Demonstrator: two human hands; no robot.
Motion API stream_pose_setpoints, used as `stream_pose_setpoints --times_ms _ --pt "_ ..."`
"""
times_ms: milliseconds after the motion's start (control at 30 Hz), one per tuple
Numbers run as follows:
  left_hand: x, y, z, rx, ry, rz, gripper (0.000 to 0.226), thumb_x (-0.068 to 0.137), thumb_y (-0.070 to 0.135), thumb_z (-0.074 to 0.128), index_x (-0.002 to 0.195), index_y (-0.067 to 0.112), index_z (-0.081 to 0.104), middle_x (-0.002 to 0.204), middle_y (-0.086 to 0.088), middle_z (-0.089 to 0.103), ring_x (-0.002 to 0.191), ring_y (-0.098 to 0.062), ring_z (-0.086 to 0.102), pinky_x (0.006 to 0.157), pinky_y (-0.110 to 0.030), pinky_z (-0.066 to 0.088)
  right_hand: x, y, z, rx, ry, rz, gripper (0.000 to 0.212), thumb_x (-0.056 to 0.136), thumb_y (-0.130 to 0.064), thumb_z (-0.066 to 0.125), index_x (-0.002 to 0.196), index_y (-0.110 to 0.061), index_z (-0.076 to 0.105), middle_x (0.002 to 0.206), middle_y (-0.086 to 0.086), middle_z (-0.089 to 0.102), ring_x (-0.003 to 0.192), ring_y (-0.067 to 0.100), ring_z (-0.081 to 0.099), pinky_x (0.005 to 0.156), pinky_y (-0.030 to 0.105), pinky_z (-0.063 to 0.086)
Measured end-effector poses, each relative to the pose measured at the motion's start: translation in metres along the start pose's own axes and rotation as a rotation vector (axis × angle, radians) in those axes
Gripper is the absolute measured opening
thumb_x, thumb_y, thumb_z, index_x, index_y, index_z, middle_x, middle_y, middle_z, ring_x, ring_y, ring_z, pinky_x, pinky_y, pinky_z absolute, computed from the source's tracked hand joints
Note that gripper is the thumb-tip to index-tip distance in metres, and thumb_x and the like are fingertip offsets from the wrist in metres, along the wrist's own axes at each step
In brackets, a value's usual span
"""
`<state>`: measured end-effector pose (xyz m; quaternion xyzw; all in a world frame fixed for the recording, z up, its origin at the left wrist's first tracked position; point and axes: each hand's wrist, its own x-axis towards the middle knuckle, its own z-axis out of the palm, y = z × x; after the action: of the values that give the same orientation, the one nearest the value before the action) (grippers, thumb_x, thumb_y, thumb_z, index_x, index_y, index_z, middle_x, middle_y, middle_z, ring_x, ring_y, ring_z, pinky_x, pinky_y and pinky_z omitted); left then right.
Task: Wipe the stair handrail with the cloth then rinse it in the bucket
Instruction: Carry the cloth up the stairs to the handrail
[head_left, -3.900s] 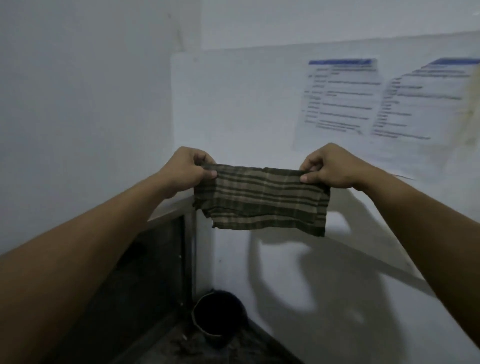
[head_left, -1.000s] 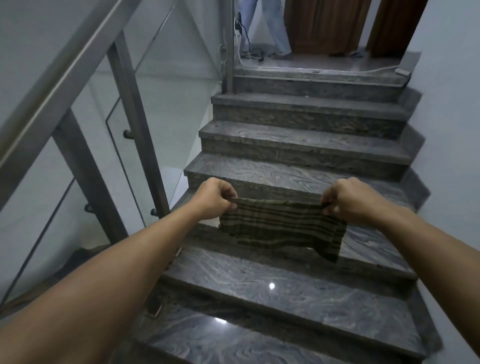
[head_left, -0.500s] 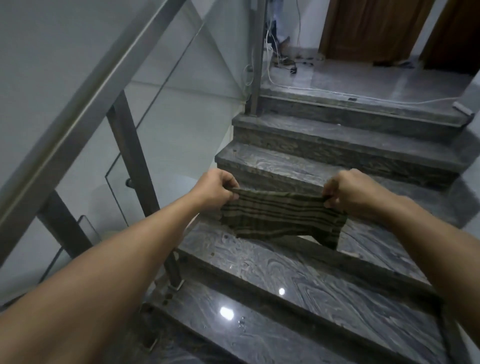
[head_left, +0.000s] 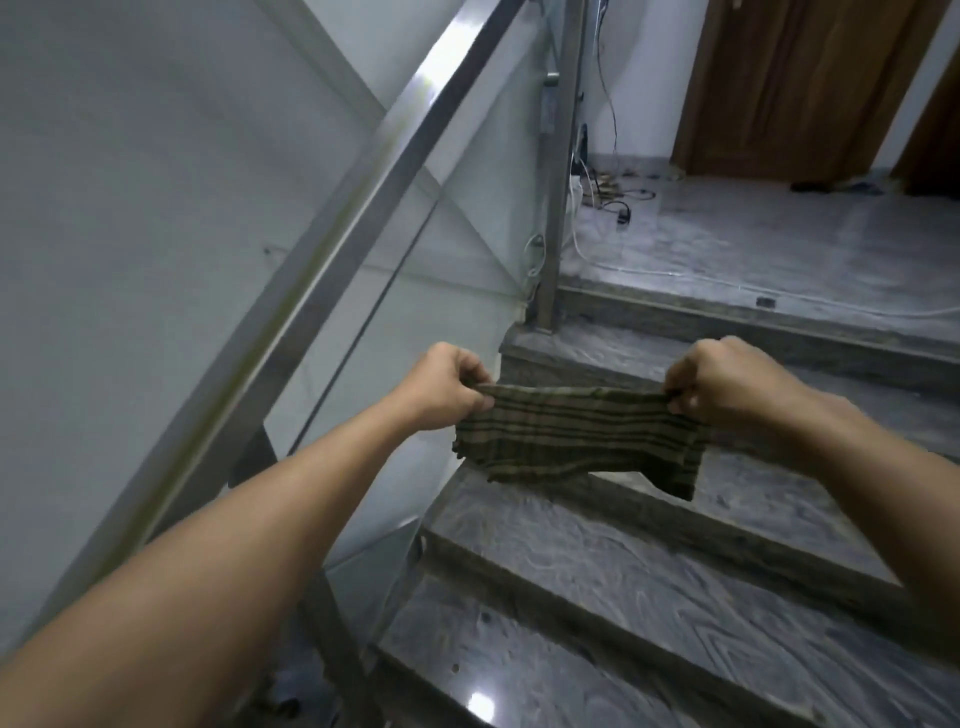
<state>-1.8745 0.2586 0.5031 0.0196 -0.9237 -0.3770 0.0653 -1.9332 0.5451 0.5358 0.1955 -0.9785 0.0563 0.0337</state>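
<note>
Olive-green striped fabric, one cloth (head_left: 576, 441), is held stretched at the centre of the frame. Its left end is pinched by the left hand (head_left: 444, 387), fingers curled tight, and its right end is gripped by the clenched right hand (head_left: 727, 384); the lower edge hangs free above the steps. One metal handrail (head_left: 332, 244) is seen running diagonally from the lower left to the top centre, apart from the cloth, with one upright post (head_left: 558, 171) standing at the top centre. Three grey marble steps (head_left: 649, 597) are counted below the landing (head_left: 779, 244). One wooden door (head_left: 789, 88) is seen at the upper right, and cables (head_left: 613, 197) lie near the post.
</note>
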Motion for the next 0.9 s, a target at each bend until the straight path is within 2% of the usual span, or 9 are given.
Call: stream_pose_setpoints --times_ms 100,233,400,500,667,800,900 --pt "0.036 0.032 -0.039 0.018 0.034 0.025 0.007 0.079 0.006 0.072 0.086 0.006 0.072 0.088 -0.013 0.074 0.083 -0.024 0.069 0.079 -0.035 0.057 0.042 -0.005 -0.048 -0.009 0.067 0.004 0.016 0.079 -0.018 0.073 0.093 -0.024 0.076 0.091 0.002 0.068 0.084 0.022 0.059 0.068 0.033 0.045" --pt "0.085 0.073 -0.079 0.067 0.129 0.074 0.004 0.079 0.008 0.071 0.082 0.01 0.071 0.084 -0.01 0.073 0.086 -0.025 0.07 0.081 -0.037 0.058 0.094 -0.006 -0.103 -0.018 0.119 0.015 0.015 0.081 -0.017 0.07 0.093 -0.023 0.076 0.083 0.002 0.064 0.074 0.018 0.054 0.061 0.031 0.044" --pt "0.15 0.13 -0.116 0.081 0.341 0.11 0.006 0.083 0.012 0.065 0.081 0.014 0.07 0.086 -0.007 0.072 0.084 -0.023 0.068 0.078 -0.04 0.059 0.164 0.013 -0.159 0.083 0.326 0.065 0.019 0.079 -0.019 0.066 0.092 -0.027 0.077 0.1 0.008 0.07 0.083 0.026 0.055 0.073 0.036 0.051" --pt "0.188 0.164 -0.14 0.045 0.495 0.096 0.007 0.079 0.012 0.065 0.076 0.016 0.07 0.081 -0.006 0.072 0.082 -0.025 0.069 0.075 -0.039 0.059 0.21 0.024 -0.197 0.226 0.435 0.068 0.019 0.078 -0.016 0.067 0.091 -0.025 0.077 0.097 0.008 0.072 0.08 0.025 0.054 0.075 0.035 0.051" --pt "0.229 0.21 -0.181 0.047 0.697 0.011 0.009 0.081 0.013 0.064 0.084 0.018 0.071 0.088 -0.006 0.072 0.085 -0.022 0.066 0.077 -0.028 0.052 0.275 0.022 -0.259 0.402 0.536 -0.011 0.022 0.078 -0.007 0.065 0.092 -0.018 0.077 0.09 0.008 0.074 0.083 0.027 0.065 0.075 0.039 0.058" --pt "0.249 0.229 -0.211 0.022 0.771 -0.064 0.01 0.08 0.011 0.065 0.084 0.015 0.072 0.085 -0.006 0.069 0.081 -0.021 0.062 0.072 -0.025 0.047 0.32 0.01 -0.29 0.539 0.511 -0.089 0.012 0.079 -0.007 0.07 0.088 -0.011 0.076 0.088 0.009 0.072 0.083 0.025 0.066 0.076 0.042 0.059" --pt "0.265 0.233 -0.228 -0.008 0.781 -0.099 0.008 0.079 0.01 0.066 0.08 0.017 0.071 0.081 -0.006 0.068 0.079 -0.021 0.062 0.07 -0.024 0.045 0.35 -0.002 -0.306 0.605 0.477 -0.136 0.014 0.08 -0.01 0.07 0.094 -0.006 0.071 0.089 0.008 0.068 0.083 0.024 0.065 0.076 0.038 0.059"
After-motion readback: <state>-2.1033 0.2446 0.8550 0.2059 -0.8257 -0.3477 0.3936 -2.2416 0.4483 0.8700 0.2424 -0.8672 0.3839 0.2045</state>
